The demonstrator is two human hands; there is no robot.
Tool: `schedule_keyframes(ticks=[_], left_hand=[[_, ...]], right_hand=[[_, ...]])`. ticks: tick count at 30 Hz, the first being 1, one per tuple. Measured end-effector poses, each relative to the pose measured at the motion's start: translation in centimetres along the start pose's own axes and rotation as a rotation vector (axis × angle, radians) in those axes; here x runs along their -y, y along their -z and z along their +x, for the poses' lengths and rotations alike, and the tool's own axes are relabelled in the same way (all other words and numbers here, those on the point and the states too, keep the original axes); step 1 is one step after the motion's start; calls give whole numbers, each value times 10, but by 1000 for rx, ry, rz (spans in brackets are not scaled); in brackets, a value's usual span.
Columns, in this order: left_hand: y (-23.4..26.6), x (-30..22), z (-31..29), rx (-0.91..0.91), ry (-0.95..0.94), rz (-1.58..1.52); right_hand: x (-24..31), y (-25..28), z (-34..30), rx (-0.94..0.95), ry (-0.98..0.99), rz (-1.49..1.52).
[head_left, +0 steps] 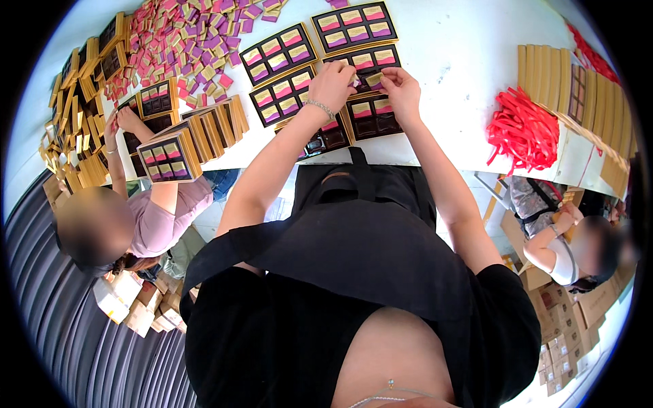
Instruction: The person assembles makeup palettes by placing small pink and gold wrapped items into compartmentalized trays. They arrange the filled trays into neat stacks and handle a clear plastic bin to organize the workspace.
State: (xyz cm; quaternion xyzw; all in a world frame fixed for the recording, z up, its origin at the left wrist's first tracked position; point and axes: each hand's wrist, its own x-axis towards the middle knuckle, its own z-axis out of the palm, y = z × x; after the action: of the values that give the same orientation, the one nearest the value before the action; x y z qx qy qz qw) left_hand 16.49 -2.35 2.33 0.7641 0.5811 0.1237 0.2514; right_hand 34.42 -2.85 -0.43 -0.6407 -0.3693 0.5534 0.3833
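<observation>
Both my hands work over a box (pixel 371 60) with a dark compartmented tray and gold edges, partly filled with small pink, purple and gold wrapped squares. My right hand (pixel 403 94) pinches a gold-and-purple wrapped square (pixel 374 82) at the box's near right compartment. Fingers closed, my left hand (pixel 333 87) reaches over the left side of this box; what it grips is mostly hidden. Closer to me, one box (pixel 374 117) and another box (pixel 329 140) show mostly dark compartments. Filled boxes stand to the left (pixel 277 54) and beyond (pixel 354 27).
Loose wrapped squares (pixel 194 44) are heaped at the far left. Stacked boxes (pixel 204 132) stand between me and a co-worker (pixel 166 217), whose hands handle boxes. Red ribbons (pixel 522 132) and a row of gold boxes (pixel 564 78) lie right. Another person (pixel 561 251) is at lower right.
</observation>
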Motion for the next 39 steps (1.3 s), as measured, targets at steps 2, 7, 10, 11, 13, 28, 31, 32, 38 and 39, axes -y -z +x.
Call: schedule_keyframes(ticks=[2,7,10,11,13,28,31,32,38,39], left_hand=[[-7,6,-8,-54,12,-13],[-15,13,-16,-106,-12,-45],[-19,11,-22,-189,-22,-79],[-20,10,-25,-224,-27,-86],[-22,5,-27,-237,-21,-118],[-28,-1,-18,-183,57,-48],[-30,4,-18,-174,41,-48],[-31,7,-19,-180,31,-52],[-29,7,-27,-211,-100,122],[-28,6,-29,-234,-142,163]], right_hand=[[-8,-2,0,-26,33,-14],[-10,-6,-1,-56,56,-17],[-2,-8,-5,0,187,-420],[3,-7,-9,-23,293,-538],[10,-4,-18,-73,505,-773],[-3,15,-20,200,927,-1228],[0,16,-20,201,944,-1262],[0,16,-19,221,946,-1261],[-9,19,-15,270,935,-1259],[-7,18,-19,275,924,-1269]])
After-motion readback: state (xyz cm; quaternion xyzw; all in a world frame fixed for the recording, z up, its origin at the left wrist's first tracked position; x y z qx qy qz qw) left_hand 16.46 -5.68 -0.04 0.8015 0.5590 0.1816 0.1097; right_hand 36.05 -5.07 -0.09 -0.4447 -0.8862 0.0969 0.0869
